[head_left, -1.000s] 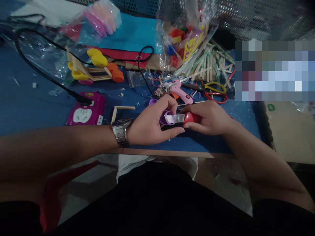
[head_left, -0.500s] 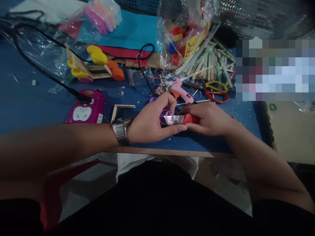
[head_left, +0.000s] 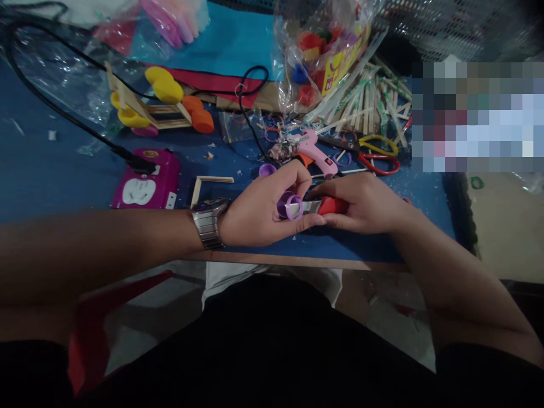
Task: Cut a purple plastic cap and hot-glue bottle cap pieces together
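Observation:
My left hand [head_left: 263, 212], with a metal watch at the wrist, holds a purple plastic ring-shaped piece [head_left: 290, 205] between thumb and fingers. My right hand [head_left: 365, 204] grips a cutter by its red handle [head_left: 334, 206]. The metal blade [head_left: 312, 207] points left and reaches to the purple piece. Both hands are close together above the front edge of the blue table [head_left: 361, 249]. Just behind my left hand lies another purple cap [head_left: 267, 170].
Behind my hands are a pink glue gun [head_left: 317, 153] and scissors [head_left: 378, 153]. To the left stand a magenta power outlet [head_left: 147, 178] with a black cable, an L-shaped stick piece [head_left: 212, 180] and a stick frame with yellow and orange caps [head_left: 170, 116].
The camera view has shifted slightly. Both hands keep their hold, and the blade sits at a slightly different angle against the purple piece.

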{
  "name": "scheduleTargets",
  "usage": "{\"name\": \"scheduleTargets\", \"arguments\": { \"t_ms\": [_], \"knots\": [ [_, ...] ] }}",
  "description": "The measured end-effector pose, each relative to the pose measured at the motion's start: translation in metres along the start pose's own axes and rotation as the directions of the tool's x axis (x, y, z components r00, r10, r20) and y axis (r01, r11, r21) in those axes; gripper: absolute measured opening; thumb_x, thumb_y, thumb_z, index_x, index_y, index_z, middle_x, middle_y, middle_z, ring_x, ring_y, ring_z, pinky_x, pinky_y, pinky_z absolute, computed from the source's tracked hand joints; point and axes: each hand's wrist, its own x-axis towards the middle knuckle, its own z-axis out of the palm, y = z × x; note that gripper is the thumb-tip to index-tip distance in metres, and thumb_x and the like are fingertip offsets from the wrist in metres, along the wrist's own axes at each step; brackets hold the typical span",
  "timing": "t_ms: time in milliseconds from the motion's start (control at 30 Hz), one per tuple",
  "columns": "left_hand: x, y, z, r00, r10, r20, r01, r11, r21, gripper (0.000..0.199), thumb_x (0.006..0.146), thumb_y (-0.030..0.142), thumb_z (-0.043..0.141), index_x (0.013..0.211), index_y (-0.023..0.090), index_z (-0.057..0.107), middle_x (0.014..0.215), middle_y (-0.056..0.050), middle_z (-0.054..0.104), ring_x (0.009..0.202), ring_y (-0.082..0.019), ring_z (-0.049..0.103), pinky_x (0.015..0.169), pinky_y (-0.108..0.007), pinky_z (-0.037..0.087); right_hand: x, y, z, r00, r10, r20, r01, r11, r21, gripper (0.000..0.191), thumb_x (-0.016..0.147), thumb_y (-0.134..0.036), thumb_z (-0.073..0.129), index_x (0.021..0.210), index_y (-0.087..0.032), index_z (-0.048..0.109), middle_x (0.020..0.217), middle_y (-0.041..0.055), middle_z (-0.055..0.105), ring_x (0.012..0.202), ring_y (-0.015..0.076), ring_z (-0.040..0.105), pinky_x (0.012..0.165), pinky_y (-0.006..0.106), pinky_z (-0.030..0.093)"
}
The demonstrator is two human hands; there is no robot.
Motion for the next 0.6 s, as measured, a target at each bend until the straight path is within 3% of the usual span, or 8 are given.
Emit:
{"name": "scheduleTargets", "arguments": {
  "t_ms": [200,300,600],
  "knots": [
    [-0.001,-0.0007,-0.0005,1.0,0.013,0.024,-0.014,1.0,0.024,0.05,0.095,0.061,0.085,0.095,0.023,0.052,0.083,0.003,0.057,0.065,-0.011,0.05,0.059,-0.027,0.044,-0.0006,0.0012,-0.0002,1.0,0.005,0.022,-0.005,1.0,0.028,0.074,0.108,-0.081,0.049,0.128,-0.017,0.08,0.108,0.0145,0.085,0.09,0.0275,0.078,0.075,0.035,0.047],
    [-0.0003,0.0013,-0.0014,0.999,0.016,0.045,-0.018,0.999,0.028,0.047,0.096,0.055,0.085,0.093,0.024,0.051,0.081,0.004,0.056,0.064,-0.011,0.05,0.058,-0.028,0.043,-0.0006,0.0012,-0.0004,1.0,0.004,0.02,-0.004,1.0,0.03,0.073,0.108,-0.08,0.052,0.128,-0.015,0.08,0.101,0.014,0.083,0.084,0.0263,0.075,0.073,0.035,0.044],
    [-0.0001,0.0029,-0.0015,0.996,-0.003,0.089,-0.001,0.999,0.04,0.038,0.097,0.051,0.082,0.091,0.023,0.057,0.083,0.001,0.064,0.068,-0.014,0.057,0.066,-0.03,0.049,-0.0019,0.0004,-0.0034,0.999,0.02,0.036,-0.021,0.999,0.035,0.073,0.105,-0.083,0.051,0.128,-0.02,0.081,0.094,0.0121,0.081,0.082,0.0276,0.073,0.071,0.037,0.043]
  ]
}}
